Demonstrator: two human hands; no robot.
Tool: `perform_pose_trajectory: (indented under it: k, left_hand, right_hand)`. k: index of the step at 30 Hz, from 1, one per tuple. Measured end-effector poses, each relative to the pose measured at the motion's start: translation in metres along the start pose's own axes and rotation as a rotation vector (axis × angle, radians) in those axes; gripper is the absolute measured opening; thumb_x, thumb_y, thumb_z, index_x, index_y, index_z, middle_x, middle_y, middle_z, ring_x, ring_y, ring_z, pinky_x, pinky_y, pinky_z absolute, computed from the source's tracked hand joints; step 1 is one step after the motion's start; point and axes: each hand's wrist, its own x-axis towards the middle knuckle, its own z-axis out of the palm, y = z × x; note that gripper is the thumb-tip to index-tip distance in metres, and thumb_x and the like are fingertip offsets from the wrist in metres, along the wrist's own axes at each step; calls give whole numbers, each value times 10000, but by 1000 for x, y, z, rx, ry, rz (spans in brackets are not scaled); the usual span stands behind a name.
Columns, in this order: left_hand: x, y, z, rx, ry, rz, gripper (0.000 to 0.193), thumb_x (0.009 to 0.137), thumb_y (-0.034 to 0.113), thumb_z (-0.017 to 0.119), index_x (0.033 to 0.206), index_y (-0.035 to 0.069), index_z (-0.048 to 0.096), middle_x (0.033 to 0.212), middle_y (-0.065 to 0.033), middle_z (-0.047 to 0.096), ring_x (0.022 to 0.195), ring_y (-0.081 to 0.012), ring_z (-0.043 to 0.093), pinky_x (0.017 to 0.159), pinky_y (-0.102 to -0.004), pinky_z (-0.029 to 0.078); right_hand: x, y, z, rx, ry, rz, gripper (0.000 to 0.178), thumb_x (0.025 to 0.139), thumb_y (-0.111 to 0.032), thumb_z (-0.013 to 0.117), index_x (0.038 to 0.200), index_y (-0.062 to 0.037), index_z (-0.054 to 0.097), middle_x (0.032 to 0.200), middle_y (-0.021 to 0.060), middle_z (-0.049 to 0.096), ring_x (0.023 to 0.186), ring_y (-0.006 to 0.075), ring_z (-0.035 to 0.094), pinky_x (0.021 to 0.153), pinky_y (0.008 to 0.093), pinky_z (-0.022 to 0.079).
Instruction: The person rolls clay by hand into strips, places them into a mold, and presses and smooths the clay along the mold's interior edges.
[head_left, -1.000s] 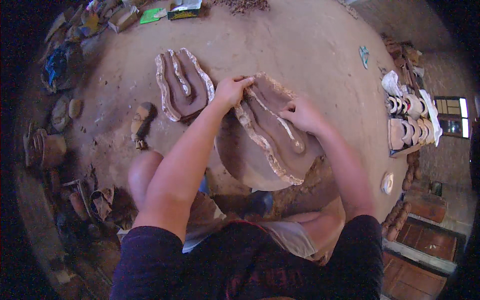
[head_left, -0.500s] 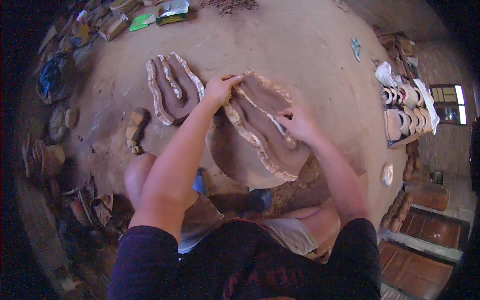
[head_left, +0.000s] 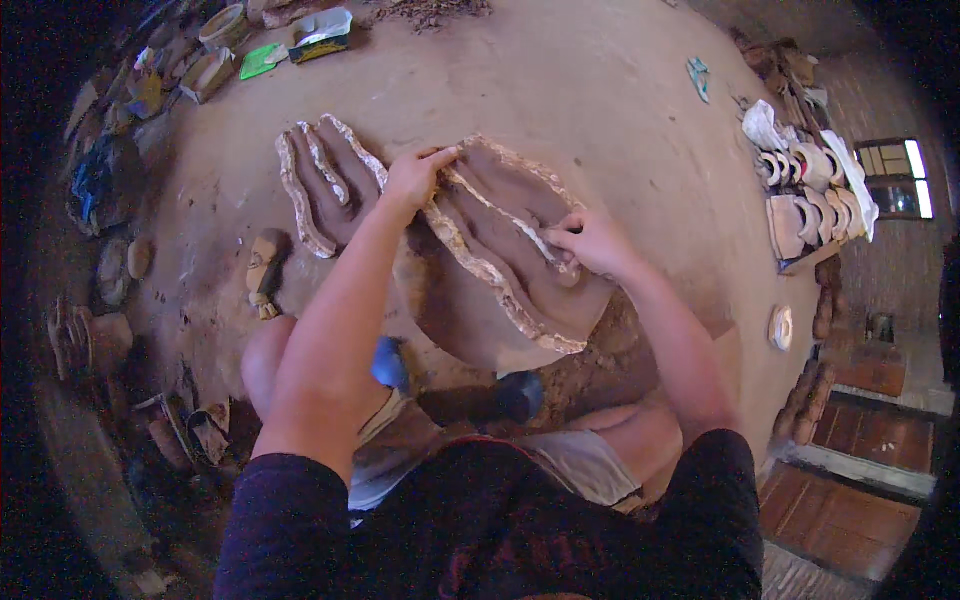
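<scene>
At 6 o'clock, the person's dark cloth shirt (head_left: 480,510) is cut off by the bottom edge. It has dim reddish letters on its front (head_left: 525,562), too blurry to read for sure. At 8 o'clock a bright blue thing (head_left: 390,365) shows partly behind the left arm; I can't tell what it is.

Toward 12 o'clock, just above the middle, is a long brown clay-like piece with pale, crumbly, wavy edges (head_left: 505,285). It covers part of a round, flat, grey-brown slab (head_left: 440,325). The left hand (head_left: 412,185) touches its top end, but some fingers are hidden, so I can't tell how tightly they close. The right hand (head_left: 592,246) has its thumb and finger pinching the thin pale ridge (head_left: 500,215) down its middle.

At 10 o'clock is a second brown piece with pale wavy edges (head_left: 290,185), partly hidden by the left arm. Farther off, between 10 and 11 o'clock, is a flat bright green thing (head_left: 260,62); any writing there is too small to read. Between 2 and 3 o'clock, pale curved pieces (head_left: 820,215) sit in rows, partly under white covers.
</scene>
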Motion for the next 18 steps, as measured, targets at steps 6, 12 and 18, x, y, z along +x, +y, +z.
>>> perform_pose_trajectory:
  k: [6,12,18]
  left_hand:
    - [1,3,-5,65,1,-11,420,948,391,737,1190,52,788,1000,-48,758,840,-160,646,790,-309,509]
    - [-1,10,-2,45,-38,-86,371,971,357,716,1171,55,791,1044,-44,756,906,-172,659,848,-310,507]
    - [-2,8,-4,112,-12,-75,394,967,361,718,1197,48,784,1061,-51,757,911,-169,658,839,-300,510]
  right_hand:
    - [-16,15,0,-298,95,-302,320,900,-370,748,1073,-112,824,964,175,777,874,321,747,803,454,575]
    - [-15,26,-1,-28,15,-57,300,885,-362,754,1085,-150,829,969,166,781,881,337,746,834,444,581]
    - [-25,44,6,-161,171,-259,310,894,-327,767,1077,-84,823,889,146,789,766,265,746,749,408,591]
